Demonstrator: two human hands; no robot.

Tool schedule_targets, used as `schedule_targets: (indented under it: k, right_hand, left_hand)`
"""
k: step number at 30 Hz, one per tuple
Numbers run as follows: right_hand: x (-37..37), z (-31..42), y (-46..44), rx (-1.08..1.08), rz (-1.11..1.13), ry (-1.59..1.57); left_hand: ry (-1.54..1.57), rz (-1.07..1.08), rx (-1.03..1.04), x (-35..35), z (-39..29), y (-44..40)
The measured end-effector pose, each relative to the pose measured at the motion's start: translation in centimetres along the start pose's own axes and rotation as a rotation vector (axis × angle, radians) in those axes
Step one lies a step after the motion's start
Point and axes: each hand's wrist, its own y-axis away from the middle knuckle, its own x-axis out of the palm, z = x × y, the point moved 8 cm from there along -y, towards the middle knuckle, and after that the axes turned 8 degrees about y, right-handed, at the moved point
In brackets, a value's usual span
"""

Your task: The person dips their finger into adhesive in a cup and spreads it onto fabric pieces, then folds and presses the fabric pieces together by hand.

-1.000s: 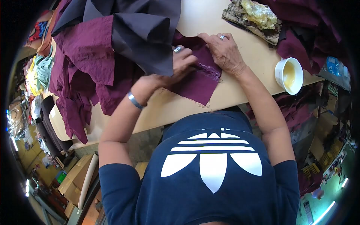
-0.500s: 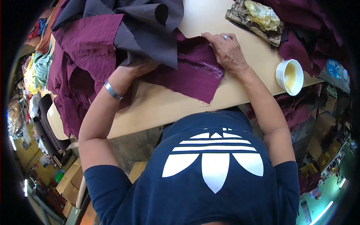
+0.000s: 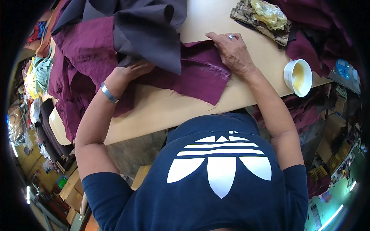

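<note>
My left hand (image 3: 135,71), with a silver bracelet at the wrist, is closed at the lower edge of a dark grey cloth (image 3: 148,38). The cloth's flap hides its fingertips. A maroon cloth piece (image 3: 192,82) with a frayed edge and a pale, shiny streak lies flat under that flap. At the piece's upper right, my right hand (image 3: 234,54), wearing a ring, has its fingers curled and pinched on the edge. More maroon cloth (image 3: 88,42) is bunched to the left and hangs over the table edge.
A white bowl (image 3: 298,77) with yellowish paste stands at the right table edge. Behind it lies a crusted block (image 3: 262,19) with a yellow lump on top. More maroon cloth (image 3: 304,54) is heaped at the right. The tan table (image 3: 154,111) ends just before my body.
My left hand and forearm have shifted left, and the dark grey flap has dropped slightly over the maroon piece. My right hand has stayed nearly still.
</note>
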Motion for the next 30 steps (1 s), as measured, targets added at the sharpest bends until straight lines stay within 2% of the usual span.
schedule_targets:
  k: [16,23,27,30]
  right_hand:
    - [0.1,0.1,-0.1,0.002,0.03,0.022]
    - [0.5,0.1,0.2,-0.026,0.049,0.018]
    - [0.4,0.0,0.2,-0.007,0.052,-0.002]
    - [0.4,0.1,0.0,0.005,0.05,-0.042]
  left_hand:
    - [0.059,0.017,-0.077,0.6,0.9,1.1]
    - [0.114,0.025,-0.171,1.1,1.1,1.4]
    - [0.254,-0.026,-0.264,1.2,-0.2,0.4]
    - [0.441,-0.147,-0.273,-2.7,-2.5,-3.6]
